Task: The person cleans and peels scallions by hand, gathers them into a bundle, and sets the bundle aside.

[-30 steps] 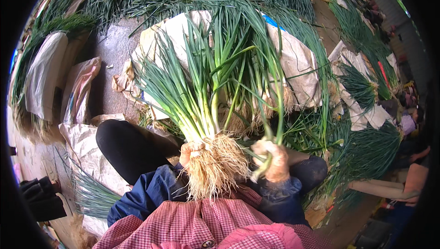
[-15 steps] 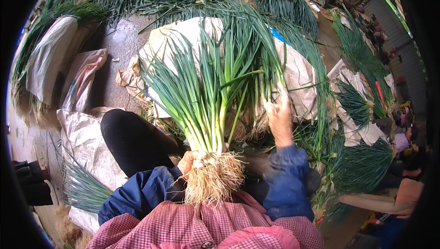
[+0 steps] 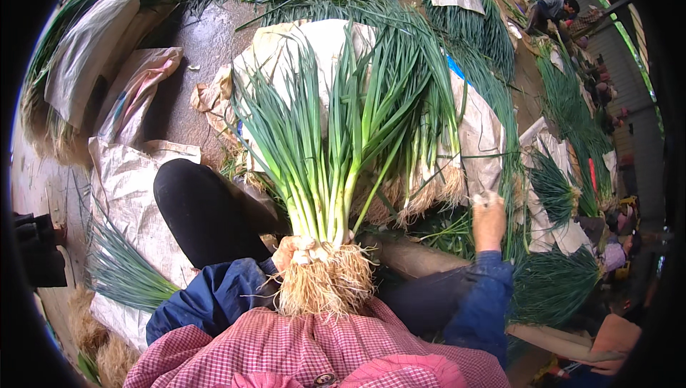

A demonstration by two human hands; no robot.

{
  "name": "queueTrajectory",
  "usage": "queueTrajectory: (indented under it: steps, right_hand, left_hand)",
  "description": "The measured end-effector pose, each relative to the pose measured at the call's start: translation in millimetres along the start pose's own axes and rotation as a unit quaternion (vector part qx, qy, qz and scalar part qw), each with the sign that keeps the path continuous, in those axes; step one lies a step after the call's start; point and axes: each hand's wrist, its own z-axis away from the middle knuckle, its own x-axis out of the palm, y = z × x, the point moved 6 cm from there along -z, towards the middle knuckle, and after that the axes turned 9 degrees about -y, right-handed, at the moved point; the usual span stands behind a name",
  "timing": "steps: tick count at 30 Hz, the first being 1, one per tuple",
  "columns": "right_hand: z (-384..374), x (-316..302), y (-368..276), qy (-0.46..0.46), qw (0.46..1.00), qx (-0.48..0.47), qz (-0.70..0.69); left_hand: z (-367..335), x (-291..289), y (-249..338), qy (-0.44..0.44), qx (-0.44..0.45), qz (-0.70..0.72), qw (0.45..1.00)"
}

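Observation:
A thick bunch of green onions (image 3: 325,195) stands in front of my lap, leaves fanned away from me and pale roots hanging toward me. My left hand (image 3: 291,252) is closed round the white stems just above the roots; part of it is hidden behind them. To the right, my right hand (image 3: 489,220) is over the edge of a pale sack (image 3: 479,127), beside long green leaves. Its fingers are curled together, and what they hold, if anything, is hidden. More green onions (image 3: 427,166) lie between the hands, roots toward me.
My bent knee (image 3: 204,206) rises at the left. Beyond it are a white sack (image 3: 89,56) over onions and a crumpled sack (image 3: 139,95). Heaps of onions (image 3: 471,31) lie at the back and right. A person (image 3: 554,11) crouches at the far right.
My right hand has moved right and nearer to me, away from the onions lying by the sack, whose roots now show. My left hand still grips the bunch. The view has shifted slightly.

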Motion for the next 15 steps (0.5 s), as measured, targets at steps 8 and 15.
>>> queueTrajectory:
  steps: [8, 15]
  right_hand:
    - [105, 182, -112, -0.294, 0.840, -0.010, -0.455]
    - [111, 167, -130, -0.472, 0.688, -0.030, -0.550]
  left_hand:
    - [-16, -38, 2, 0.119, -0.163, -0.081, 0.976]
    - [-21, -50, 21, 0.019, -0.187, -0.191, 0.963]
